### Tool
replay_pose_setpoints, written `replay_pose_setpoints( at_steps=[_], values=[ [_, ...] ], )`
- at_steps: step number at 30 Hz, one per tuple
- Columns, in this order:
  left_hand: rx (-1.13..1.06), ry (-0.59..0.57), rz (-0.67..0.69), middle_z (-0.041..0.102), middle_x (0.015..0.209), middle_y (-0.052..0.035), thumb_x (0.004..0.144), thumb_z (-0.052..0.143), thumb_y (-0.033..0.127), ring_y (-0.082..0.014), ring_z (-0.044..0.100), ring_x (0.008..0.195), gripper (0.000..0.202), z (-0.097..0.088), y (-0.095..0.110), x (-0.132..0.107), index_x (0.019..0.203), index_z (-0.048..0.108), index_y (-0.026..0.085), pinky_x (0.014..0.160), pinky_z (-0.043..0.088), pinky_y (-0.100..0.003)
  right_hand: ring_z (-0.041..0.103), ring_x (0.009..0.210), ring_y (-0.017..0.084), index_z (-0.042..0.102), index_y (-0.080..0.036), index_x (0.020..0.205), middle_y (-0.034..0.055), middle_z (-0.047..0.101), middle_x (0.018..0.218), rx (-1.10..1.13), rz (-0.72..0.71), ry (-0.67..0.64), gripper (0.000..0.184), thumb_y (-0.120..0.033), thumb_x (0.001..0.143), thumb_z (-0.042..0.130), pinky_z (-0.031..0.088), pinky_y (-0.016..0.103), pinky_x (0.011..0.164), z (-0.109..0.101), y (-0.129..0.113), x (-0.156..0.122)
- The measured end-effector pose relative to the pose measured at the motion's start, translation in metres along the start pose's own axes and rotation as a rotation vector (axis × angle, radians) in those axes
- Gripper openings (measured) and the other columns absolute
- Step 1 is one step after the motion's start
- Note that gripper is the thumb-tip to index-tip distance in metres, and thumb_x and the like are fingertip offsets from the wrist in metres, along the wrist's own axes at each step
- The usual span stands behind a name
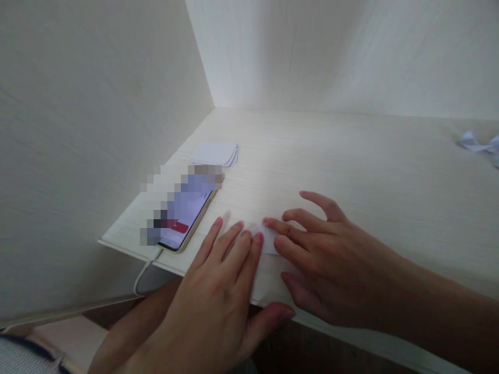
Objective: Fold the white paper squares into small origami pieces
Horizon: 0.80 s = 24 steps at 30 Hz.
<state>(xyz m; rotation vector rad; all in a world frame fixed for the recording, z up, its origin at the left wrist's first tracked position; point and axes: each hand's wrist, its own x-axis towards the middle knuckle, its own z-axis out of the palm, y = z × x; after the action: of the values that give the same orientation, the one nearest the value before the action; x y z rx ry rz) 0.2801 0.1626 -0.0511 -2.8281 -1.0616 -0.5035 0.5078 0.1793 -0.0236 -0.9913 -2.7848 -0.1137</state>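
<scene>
A small white sheet of paper lies at the front edge of the pale wooden desk. My left hand lies flat on its left part, fingers stretched out and close together, thumb along the desk's edge. My right hand rests on its right part with fingers spread, forefinger pressing down near a folded corner. Most of the paper is hidden under both hands.
A phone with a lit screen lies left of my hands, its white cable hanging off the desk edge. A small stack of white paper squares sits behind it. Some folded white paper lies far right. Walls enclose the left and back.
</scene>
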Motion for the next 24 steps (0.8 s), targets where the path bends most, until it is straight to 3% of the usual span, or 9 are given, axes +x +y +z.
replay_pose_setpoints(
  at_steps=[3, 7, 12, 16, 19, 24],
  values=[
    [-0.017, -0.003, -0.039, 0.066, 0.137, -0.0225, 0.098, 0.053, 0.061, -0.0418, 0.056, 0.135, 0.072, 0.002, 0.003, 0.002, 0.137, 0.059, 0.000, 0.121, 0.038, -0.064, 0.067, 0.112, 0.036, 0.069, -0.013, 0.112, 0.0136, 0.075, 0.126, -0.010, 0.028, 0.021, 0.036, -0.043, 0.099, 0.053, 0.027, 0.066, 0.117, 0.001, 0.005, -0.001],
    [-0.063, 0.021, -0.055, 0.067, 0.133, -0.0228, 0.097, 0.057, 0.060, -0.0414, 0.056, 0.134, 0.071, 0.005, 0.003, 0.001, 0.136, 0.059, 0.000, 0.121, 0.038, -0.065, 0.066, 0.118, 0.037, 0.070, -0.011, 0.112, 0.0168, 0.074, 0.129, -0.022, 0.084, 0.022, 0.036, -0.039, 0.098, 0.053, 0.025, 0.068, 0.118, 0.002, 0.015, 0.000],
    [-0.091, 0.076, -0.092, 0.066, 0.128, -0.0232, 0.097, 0.059, 0.054, -0.0401, 0.056, 0.132, 0.066, 0.010, 0.005, -0.001, 0.136, 0.059, 0.001, 0.119, 0.040, -0.065, 0.069, 0.111, 0.032, 0.069, -0.013, 0.111, 0.0139, 0.079, 0.105, 0.149, 0.177, 0.179, 0.030, -0.036, 0.097, 0.056, 0.036, 0.062, 0.113, 0.010, 0.028, 0.002],
    [-0.098, 0.102, -0.151, 0.065, 0.125, -0.0236, 0.096, 0.060, 0.051, -0.0406, 0.057, 0.127, 0.063, 0.011, 0.013, -0.002, 0.135, 0.059, 0.001, 0.114, 0.044, -0.066, 0.072, 0.084, 0.025, 0.065, -0.018, 0.093, 0.0104, 0.077, 0.092, 0.357, 0.429, 0.242, 0.021, -0.038, 0.096, 0.060, 0.054, 0.042, 0.081, 0.013, 0.033, 0.003],
    [-0.116, 0.116, -0.196, 0.065, 0.120, -0.0208, 0.096, 0.059, 0.046, -0.0376, 0.059, 0.121, 0.058, 0.011, 0.020, -0.002, 0.134, 0.059, 0.002, 0.114, 0.045, -0.065, 0.068, 0.065, 0.019, 0.064, -0.020, 0.090, 0.0053, 0.075, 0.080, 0.542, 0.538, 0.215, 0.023, -0.042, 0.093, 0.064, 0.051, 0.033, 0.063, 0.013, 0.033, 0.005],
    [-0.149, 0.123, -0.218, 0.065, 0.120, -0.0174, 0.096, 0.061, 0.039, -0.0329, 0.060, 0.117, 0.049, 0.011, 0.026, -0.002, 0.132, 0.060, 0.005, 0.119, 0.042, -0.063, 0.061, 0.058, 0.017, 0.066, -0.021, 0.093, 0.0005, 0.068, 0.068, 0.719, 0.609, 0.168, 0.031, -0.051, 0.086, 0.072, 0.046, 0.030, 0.054, 0.014, 0.030, 0.008]
  ],
)
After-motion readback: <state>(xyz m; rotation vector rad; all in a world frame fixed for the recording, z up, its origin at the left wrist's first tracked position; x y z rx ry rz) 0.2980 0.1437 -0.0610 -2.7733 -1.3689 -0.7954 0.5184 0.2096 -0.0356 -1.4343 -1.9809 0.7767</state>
